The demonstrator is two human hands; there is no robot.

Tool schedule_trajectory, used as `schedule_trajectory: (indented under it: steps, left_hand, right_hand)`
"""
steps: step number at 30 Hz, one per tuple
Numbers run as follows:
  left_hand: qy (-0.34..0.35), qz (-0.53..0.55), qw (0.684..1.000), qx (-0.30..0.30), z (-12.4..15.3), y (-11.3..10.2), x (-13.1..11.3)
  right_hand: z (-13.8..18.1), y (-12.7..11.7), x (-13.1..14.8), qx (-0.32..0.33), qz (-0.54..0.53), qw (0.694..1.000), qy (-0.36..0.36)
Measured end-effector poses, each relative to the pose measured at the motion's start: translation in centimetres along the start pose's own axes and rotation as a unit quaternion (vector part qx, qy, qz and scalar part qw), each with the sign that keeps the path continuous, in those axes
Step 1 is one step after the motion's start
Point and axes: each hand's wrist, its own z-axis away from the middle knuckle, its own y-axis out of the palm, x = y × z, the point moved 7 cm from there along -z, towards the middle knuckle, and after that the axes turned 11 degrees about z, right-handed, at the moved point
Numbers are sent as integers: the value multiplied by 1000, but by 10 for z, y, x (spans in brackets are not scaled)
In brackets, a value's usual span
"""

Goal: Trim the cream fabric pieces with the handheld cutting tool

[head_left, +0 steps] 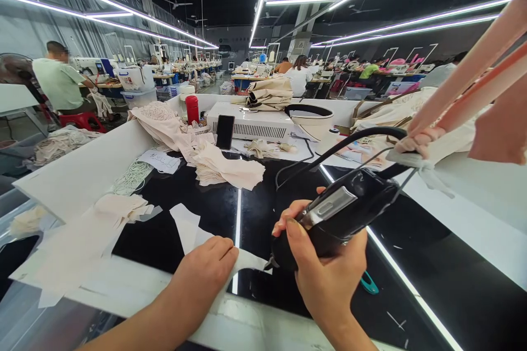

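Note:
My right hand (329,269) is wrapped round the body of a black handheld electric fabric cutter (349,208) with a silver plate on its side. Pink fabric strips (457,82) are knotted round its cord end at the upper right. The cutter's tip touches or nearly touches the edge of a pale fabric piece (187,225) lying on the black glossy tabletop (255,208). Bearing down on this piece is my left hand (208,266), its fingers closed together and their tips hidden. The cutter's blade is mostly out of sight.
Stacks of pale cut fabric lie at left (82,241) and at centre (230,167). Behind are a phone (225,131), a white vented box (251,120), a red bottle (191,109) and a round bin (310,120). A teal object (369,283) lies beside my right wrist. Co-workers sit farther off.

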Motion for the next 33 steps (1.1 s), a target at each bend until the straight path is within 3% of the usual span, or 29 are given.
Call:
schedule_trajectory:
  steps: [9,16,26,33]
  left_hand:
    - [25,-63,988,-136,9,7,-26]
    - [24,-69,980,-183,8,6,-34]
    - [44,-83,985,-143,13,16,-29]
    - [56,-83,989,-109,14,15,-28]
  right_hand:
    - [5,-1,0,9,3,1000,6]
    - [1,2,-2,28,-35,999,24]
    - [-11,30,-11,24,-84,996,26]
    - [-11,35,-9,31,-73,996,34]
